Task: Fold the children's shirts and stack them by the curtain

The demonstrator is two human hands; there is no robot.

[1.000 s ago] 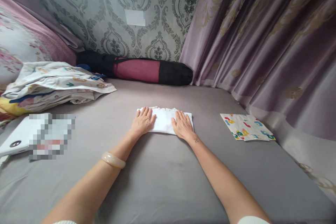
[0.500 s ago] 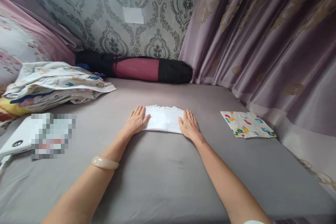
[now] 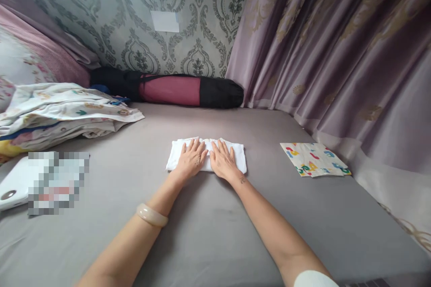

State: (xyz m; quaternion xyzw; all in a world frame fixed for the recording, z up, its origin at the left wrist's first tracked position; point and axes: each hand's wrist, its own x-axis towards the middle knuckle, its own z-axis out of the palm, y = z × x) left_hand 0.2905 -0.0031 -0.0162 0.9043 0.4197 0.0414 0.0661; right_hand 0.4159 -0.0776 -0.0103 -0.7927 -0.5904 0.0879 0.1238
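Note:
A folded white cloth garment point(image 3: 239, 158) lies flat on the grey bed sheet point(image 3: 215, 224), its far edge gathered and uneven. My left hand point(image 3: 192, 159) rests palm down on the left half of it, fingers stretched out and spread. On the right half lies my right hand point(image 3: 222, 159), also flat with the fingers apart. The two thumbs come close together near the middle of the cloth. Parts of the garment are hidden under both palms, so its exact kind does not show.
A folded cloth with colourful prints point(image 3: 314, 159) lies to the right. Piled patterned clothes point(image 3: 74, 110) sit at the left, with a white device point(image 3: 20, 179) and a blurred-out item point(image 3: 59, 184) nearer me. A black and maroon rolled bag point(image 3: 170, 89) lies along the wall; curtains point(image 3: 286, 45) hang right.
Both hands have moved inward from the cloth's two ends onto its middle, uncovering the ends. They stay flat. The view has shifted slightly to the right.

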